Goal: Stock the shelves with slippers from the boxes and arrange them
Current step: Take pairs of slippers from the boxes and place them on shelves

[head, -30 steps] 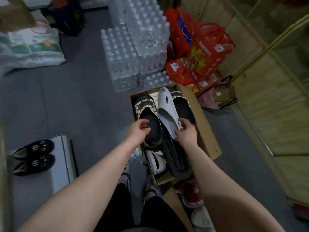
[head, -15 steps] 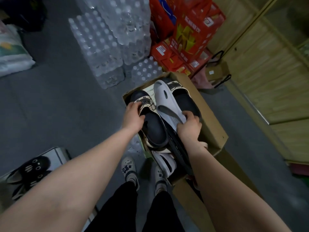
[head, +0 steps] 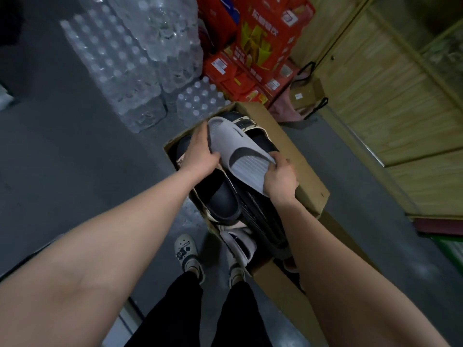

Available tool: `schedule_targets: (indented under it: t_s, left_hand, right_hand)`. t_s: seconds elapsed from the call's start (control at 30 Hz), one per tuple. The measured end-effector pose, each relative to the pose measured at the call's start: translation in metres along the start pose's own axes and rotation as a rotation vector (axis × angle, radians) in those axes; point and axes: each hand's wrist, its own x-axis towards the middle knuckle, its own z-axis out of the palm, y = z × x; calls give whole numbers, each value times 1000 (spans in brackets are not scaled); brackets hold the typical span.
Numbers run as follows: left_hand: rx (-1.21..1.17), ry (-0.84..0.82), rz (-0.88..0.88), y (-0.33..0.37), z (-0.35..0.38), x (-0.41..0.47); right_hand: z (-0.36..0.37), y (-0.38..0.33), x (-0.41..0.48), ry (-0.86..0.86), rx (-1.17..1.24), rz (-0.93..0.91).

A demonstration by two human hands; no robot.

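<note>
Left hand (head: 200, 154) has shifted from black slipper (head: 220, 196) to toe of grey slipper (head: 240, 156), fingers together along it, right hand (head: 280, 179) pinching heel; lift from box (head: 308, 176) looks imminent.

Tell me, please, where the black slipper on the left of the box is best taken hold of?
Probably by the heel rim of the black slipper, coming from above on the near side: that end lies bare and nearest, while the toe end is covered by the left hand, which holds the grey slipper.
</note>
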Motion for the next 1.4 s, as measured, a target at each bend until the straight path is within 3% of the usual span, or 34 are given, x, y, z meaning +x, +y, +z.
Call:
schedule_targets:
  t_s: [0.3, 0.43, 0.53, 0.67, 0.97, 1.07, 1.17, 1.3, 1.4]
  left_hand:
    - [-86, -6, -36, 28, -28, -12]
    - [-85, -98, -58, 20, -37, -31]
    - [-152, -48, -152, 6, -35, -46]
    - [-437, 56, -375, -8, -22, -69]
    - [-574, 113, -456, -33, 24, -135]
    - [-610, 167, -475, -35, 36, -157]
    - [-688, 253, -513, -31, 49, -180]
    - [-872, 365, -558, -27, 62, -207]
    - [-1061, 443, -514, -18, 63, -223]
  right_hand:
    - [-34, -4, 8, -87, -71, -15]
    - [-33, 3, -3, -112, -50, -2]
    - [-28, 11, -19, 23, 123, 54]
    - [-17, 24, -52, 172, 181, 247]
    - [30, 78, -110, -492, 112, 560]
    - [47, 93, -112, -616, 334, 787]
    - [53, 91, -120, -667, 636, 797]
    - [36, 87, -128, -724, 819, 846]
    - [8, 78, -135, -815, 805, 797]
